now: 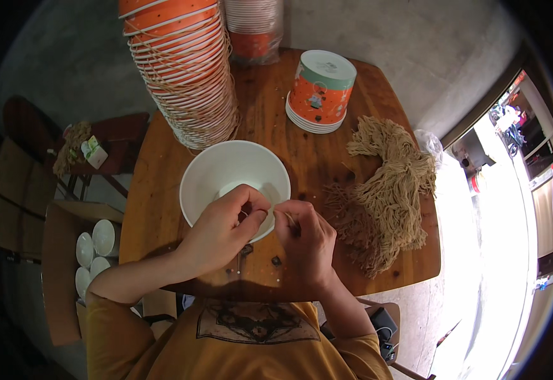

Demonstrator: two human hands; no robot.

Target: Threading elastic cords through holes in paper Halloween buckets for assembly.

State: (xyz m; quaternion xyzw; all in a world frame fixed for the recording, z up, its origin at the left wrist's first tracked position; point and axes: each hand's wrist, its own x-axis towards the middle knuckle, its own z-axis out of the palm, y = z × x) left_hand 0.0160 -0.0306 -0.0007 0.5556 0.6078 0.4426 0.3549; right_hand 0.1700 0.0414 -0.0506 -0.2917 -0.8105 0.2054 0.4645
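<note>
While both hands work close together at the centre of the frame, the open white paper bucket [203, 174] stands mouth-up just beyond them, its near rim partly hidden. The left hand [222, 221] is curled, thumb against forefinger, apparently pinching a thin strand of twine [291, 218]; the right hand [309, 240] is folded in a similar pinch, fingertips nearly meeting the left's. The strand is too fine to trace, so whether one piece runs between the two cannot be told.

For work this delicate, a light pinch near the tip of the strand should serve best — thumb pads facing each other, tension even on both sides. Keeping the wrists off the rim would probably spare the light bucket a nudge.

The tangled tan twine bundle [393, 190] lies at the right of the frame, where single strands are likely best drawn slowly, lest others follow. At upper left rises a tall stack of orange buckets [181, 69] draped with twine; an upturned orange-and-green bucket stack [320, 95] sits at upper right, all on the wooden table [276, 136].
</note>
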